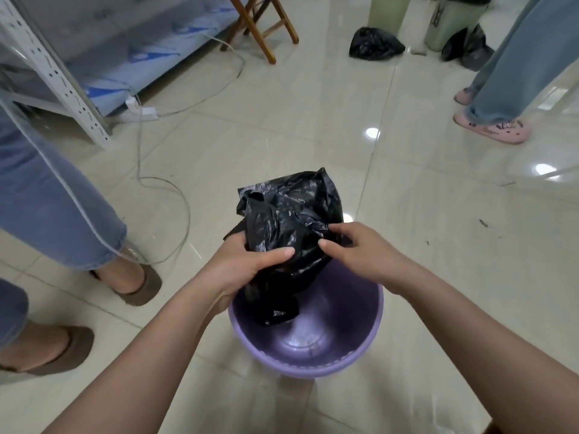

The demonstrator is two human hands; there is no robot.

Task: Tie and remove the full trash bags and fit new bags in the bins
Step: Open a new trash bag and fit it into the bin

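Two hands work a new black bag [291, 214] above the empty purple bin [369, 333]: left hand [247, 264] and right hand [360, 249] each pinch bunched film. The mouth should probably be spread wide, then folded over the rim. Glossy beige tiles [438, 230] surround; tied bags [374, 43] lie far right.

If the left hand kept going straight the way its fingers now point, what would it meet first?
Probably the right hand: the left hand grips the black bag with its fingers aimed rightward across it, though depth is unclear.
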